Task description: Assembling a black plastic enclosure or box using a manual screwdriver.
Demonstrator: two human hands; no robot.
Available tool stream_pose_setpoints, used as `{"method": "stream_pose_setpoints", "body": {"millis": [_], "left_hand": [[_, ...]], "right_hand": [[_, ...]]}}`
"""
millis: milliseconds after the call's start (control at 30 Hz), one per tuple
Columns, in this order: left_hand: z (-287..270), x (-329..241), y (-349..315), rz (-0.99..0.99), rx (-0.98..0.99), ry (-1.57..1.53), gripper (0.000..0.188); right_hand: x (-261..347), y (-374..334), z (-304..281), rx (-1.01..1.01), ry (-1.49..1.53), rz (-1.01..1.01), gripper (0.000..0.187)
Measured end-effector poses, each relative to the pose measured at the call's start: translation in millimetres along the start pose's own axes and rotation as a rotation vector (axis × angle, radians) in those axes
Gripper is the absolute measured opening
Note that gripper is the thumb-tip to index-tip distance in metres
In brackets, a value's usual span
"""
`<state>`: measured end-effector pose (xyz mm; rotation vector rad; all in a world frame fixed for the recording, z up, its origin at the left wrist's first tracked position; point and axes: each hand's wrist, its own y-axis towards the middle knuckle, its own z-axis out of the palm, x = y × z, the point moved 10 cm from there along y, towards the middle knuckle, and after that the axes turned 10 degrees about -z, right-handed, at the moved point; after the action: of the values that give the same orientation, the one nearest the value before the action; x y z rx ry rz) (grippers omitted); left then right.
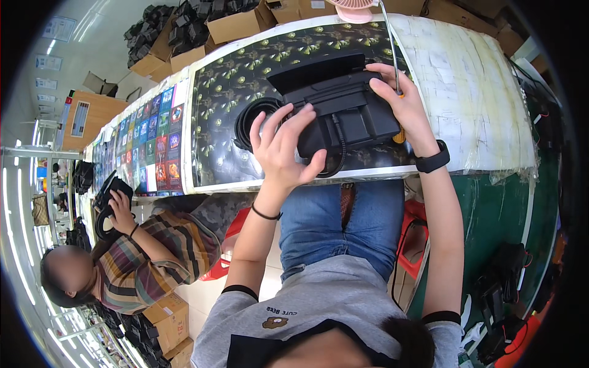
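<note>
A black plastic device [359,122] with a raised dark panel [319,73] along its far side lies on the table before me. From it a black ribbed cable [339,138] hangs over the near edge. More black cable is looped in a coil [240,126] at the device's left. My left hand [285,147] is open, fingers spread over the device's left side and beside the coil. My right hand [402,104] has its fingers at the device's far right corner. A screwdriver [399,136] with a yellow-and-black handle and long metal shaft is tucked in that hand, pointing away.
A dark patterned mat [227,86] covers this part of the table [466,92]. A pink fan [354,11] stands at the far edge. Cardboard boxes [239,26] with black parts lie beyond. At my left, a seated co-worker [153,257] handles another black device [113,190].
</note>
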<state>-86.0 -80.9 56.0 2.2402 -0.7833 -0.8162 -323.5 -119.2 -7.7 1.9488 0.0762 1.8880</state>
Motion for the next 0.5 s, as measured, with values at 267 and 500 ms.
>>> {"method": "stream_pose_setpoints", "body": {"millis": [267, 500], "left_hand": [[35.3, -103.5, 89.7, 0.472, 0.207, -0.374, 0.059], [98.9, -113.9, 71.6, 0.546, 0.381, -0.366, 0.045]], "right_hand": [[-0.4, 1.1, -8.5, 0.019, -0.206, -0.172, 0.03], [-13.1, 5.7, 1.3, 0.117, 0.042, -0.248, 0.038]]}}
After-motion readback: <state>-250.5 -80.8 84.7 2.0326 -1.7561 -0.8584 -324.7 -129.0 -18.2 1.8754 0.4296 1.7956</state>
